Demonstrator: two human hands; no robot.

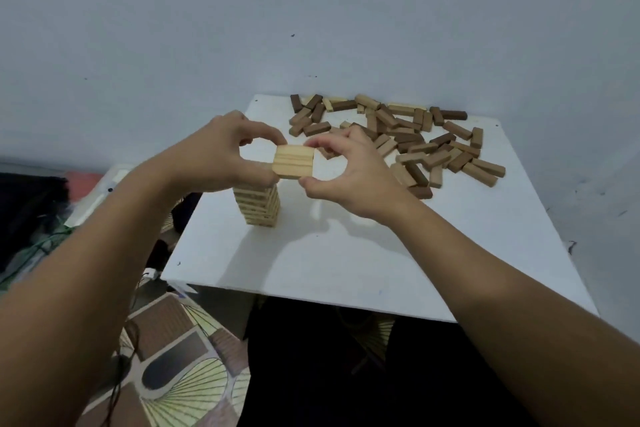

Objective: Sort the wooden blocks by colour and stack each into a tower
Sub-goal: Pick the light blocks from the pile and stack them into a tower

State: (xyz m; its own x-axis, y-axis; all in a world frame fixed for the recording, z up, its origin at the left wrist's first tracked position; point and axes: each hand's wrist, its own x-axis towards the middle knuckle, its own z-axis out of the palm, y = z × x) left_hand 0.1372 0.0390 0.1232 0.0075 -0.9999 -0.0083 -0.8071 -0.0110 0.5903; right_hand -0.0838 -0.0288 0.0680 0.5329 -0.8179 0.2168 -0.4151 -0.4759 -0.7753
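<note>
Two hands on one tower. Left hand (221, 149) and right hand (349, 170) both pinch the top layer (293, 166) of the pale tower (259, 204), one from each side: left thumb and fingers curled on its 9 o'clock edge, right thumb below and fingers above on its 3 o'clock edge. Top layer looks like three pale blocks side by side, grain lines visible, sitting on or just above the stack; cannot tell if it is fully seated.

Tower stands upright on the white surface (346, 260), toward its 9 o'clock edge, several layers high, all pale wood. Upper part is hidden behind the left hand.

Loose pile (398, 139) lies at 1 o'clock from the tower, spread across the far half of the surface up to the wall (311, 10). Mix of dark brown, mid brown and a few pale blocks, lying flat and overlapping at random angles. Nearest pile blocks sit just behind the right hand's fingers. Well apart from the tower base.

Both forearms come in from 6 o'clock, bare. Patterned floor mat (180, 374) at 7 o'clock below the surface; dark cloth (27, 211) and clutter at 9 o'clock, too dim to identify.
</note>
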